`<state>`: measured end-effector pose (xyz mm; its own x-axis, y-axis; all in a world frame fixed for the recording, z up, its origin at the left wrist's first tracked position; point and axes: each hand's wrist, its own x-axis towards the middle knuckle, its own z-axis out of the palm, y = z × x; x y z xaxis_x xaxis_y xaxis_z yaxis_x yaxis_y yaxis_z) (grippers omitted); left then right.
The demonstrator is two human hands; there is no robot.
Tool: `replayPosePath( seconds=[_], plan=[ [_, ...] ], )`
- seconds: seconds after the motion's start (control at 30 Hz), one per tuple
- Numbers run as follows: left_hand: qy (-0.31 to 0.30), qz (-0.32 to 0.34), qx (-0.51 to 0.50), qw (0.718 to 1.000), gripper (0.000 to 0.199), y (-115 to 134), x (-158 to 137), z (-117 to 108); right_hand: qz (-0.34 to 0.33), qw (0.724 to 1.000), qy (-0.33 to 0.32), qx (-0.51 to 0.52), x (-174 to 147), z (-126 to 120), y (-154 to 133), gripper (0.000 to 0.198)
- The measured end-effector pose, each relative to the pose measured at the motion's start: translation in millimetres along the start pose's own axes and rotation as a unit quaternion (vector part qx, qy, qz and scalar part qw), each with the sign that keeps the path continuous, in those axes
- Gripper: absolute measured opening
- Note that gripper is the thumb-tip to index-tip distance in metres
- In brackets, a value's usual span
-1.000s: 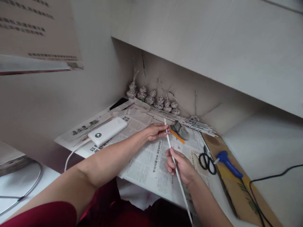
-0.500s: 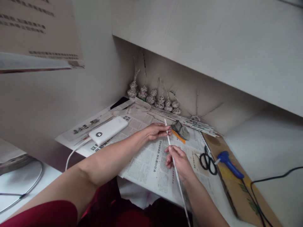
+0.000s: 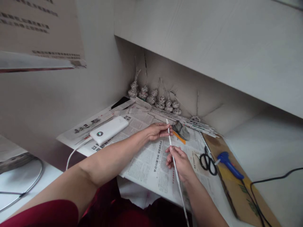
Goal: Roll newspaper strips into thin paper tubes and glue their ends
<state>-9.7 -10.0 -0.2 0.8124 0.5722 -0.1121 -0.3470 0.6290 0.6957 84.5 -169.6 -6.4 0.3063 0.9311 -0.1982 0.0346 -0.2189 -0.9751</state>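
Observation:
A long, thin rolled paper stick (image 3: 177, 176) runs slantwise from the middle of the table down past its front edge. Near its upper end, my left hand (image 3: 158, 130) pinches it between thumb and fingers. Lower down, my right hand (image 3: 178, 159) grips the same stick with thumb and forefinger, its other fingers curled. Just beyond my left hand lie a crumpled grey cloth-like piece (image 3: 181, 130) and a flat orange strip (image 3: 179, 137). Sheets of newspaper (image 3: 142, 164) cover the table under both hands.
Several woven paper gourds (image 3: 151, 96) line the back wall, behind a bundle of paper sticks (image 3: 189, 122). A white power bank (image 3: 109, 130) with a cable lies left. Black-handled scissors (image 3: 208, 164) and a blue glue gun (image 3: 229, 165) on cardboard (image 3: 236, 195) are at right.
Both hands keep their hold on the paper stick and have barely moved. The stick's upper end sits very slightly farther right, and the whole view has shifted a little.

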Motion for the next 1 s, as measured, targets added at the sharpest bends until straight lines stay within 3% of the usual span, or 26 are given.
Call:
replayPosePath(
  seconds=[0.13,0.33,0.53,0.7,0.9,1.0],
  plan=[
    [0.011,0.011,-0.013,1.0,0.01,2,-1,2,-0.002,1.0,-0.002,-0.004,1,0,0,0.038],
    [-0.006,0.003,-0.044,0.999,0.011,5,-5,3,0.072,0.98,-0.118,0.145,-2,-4,-3,0.032],
    [0.011,0.002,-0.052,0.999,0.01,4,-2,0,0.008,0.998,-0.058,0.017,-3,-1,-2,0.037],
    [0.0,-0.004,-0.055,0.998,0.01,5,-3,2,0.068,0.978,-0.136,0.141,-5,-2,-6,0.035],
    [0.018,0.007,-0.055,0.998,0.011,5,-1,1,-0.028,0.998,0.004,-0.063,-2,-3,-7,0.037],
    [0.014,0.006,-0.064,0.998,0.013,5,-2,1,0.022,0.998,-0.044,0.04,-3,-3,-9,0.037]
  ],
)
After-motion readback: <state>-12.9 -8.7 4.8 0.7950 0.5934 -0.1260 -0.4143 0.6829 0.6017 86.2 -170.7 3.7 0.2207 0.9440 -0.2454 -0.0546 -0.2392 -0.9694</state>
